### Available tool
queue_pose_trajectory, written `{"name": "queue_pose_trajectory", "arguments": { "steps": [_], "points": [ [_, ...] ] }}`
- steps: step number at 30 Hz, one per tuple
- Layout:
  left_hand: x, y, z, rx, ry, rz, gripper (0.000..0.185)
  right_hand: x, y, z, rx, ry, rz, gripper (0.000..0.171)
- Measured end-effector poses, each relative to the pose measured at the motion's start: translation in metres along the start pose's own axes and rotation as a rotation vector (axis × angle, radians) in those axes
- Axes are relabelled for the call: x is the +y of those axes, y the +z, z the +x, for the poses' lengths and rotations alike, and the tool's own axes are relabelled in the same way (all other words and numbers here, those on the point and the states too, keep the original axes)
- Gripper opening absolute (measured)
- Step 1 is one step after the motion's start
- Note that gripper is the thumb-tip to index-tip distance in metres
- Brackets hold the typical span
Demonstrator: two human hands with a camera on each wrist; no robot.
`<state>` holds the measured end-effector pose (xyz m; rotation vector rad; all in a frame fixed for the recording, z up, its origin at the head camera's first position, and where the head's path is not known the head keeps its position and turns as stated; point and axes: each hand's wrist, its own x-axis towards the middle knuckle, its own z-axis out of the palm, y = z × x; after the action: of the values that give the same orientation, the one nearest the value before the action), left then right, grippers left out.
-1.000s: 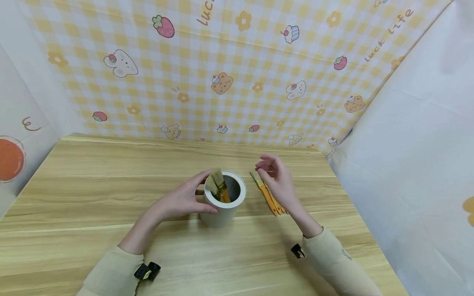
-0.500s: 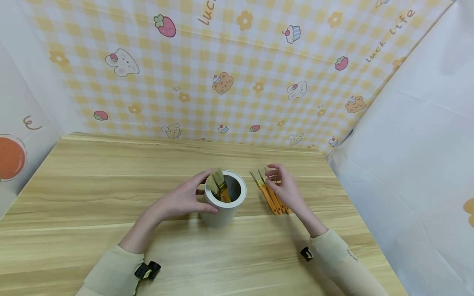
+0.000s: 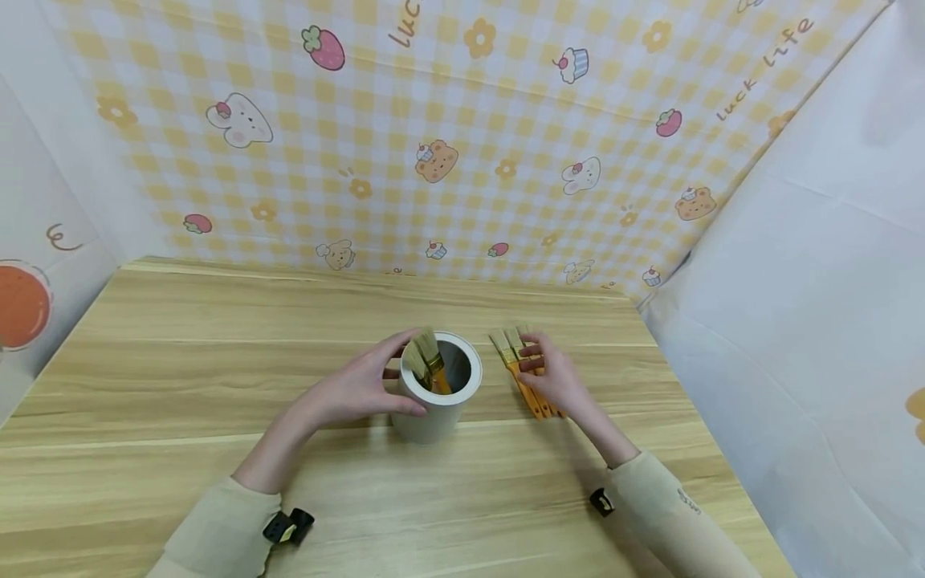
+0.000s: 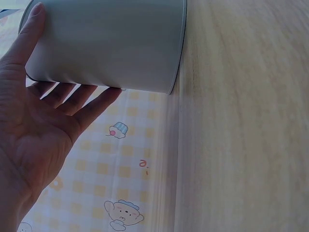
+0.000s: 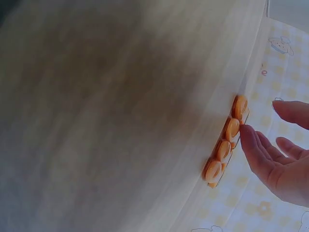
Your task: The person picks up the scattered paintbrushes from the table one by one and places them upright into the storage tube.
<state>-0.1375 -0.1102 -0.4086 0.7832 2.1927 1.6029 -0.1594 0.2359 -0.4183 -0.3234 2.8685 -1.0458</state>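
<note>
A pale grey canister with a white rim stands upright on the table. My left hand holds its side, thumb toward me and fingers round the far side, as the left wrist view shows too. Paintbrushes with bristles up lean against the left inside of the canister. To its right, several flat paintbrushes with orange handles lie side by side, bristles away from me. My right hand is over them, fingers bent and thumb apart. In the right wrist view, fingertips come close to the handle ends.
The wood-grain table meets a yellow checked cloth at the back. White sheeting hangs along the right side. Both sleeves carry black wrist devices.
My right hand has moved right and then down onto the row of brushes, uncovering more bristle ends. The left hand and the canister stay in place.
</note>
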Motion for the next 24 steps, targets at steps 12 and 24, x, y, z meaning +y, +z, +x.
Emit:
{"name": "queue_pose_trajectory", "arguments": {
  "steps": [12, 24],
  "points": [
    [0.0, -0.001, -0.0003, 0.001, 0.01, 0.011, 0.104, -0.0019, 0.0057, 0.0046, -0.088, 0.026, -0.103, 0.079],
    [0.0011, -0.001, -0.001, -0.002, 0.001, 0.008, 0.105, -0.0017, 0.0091, 0.0062, -0.106, 0.002, -0.131, 0.082]
  ]
}}
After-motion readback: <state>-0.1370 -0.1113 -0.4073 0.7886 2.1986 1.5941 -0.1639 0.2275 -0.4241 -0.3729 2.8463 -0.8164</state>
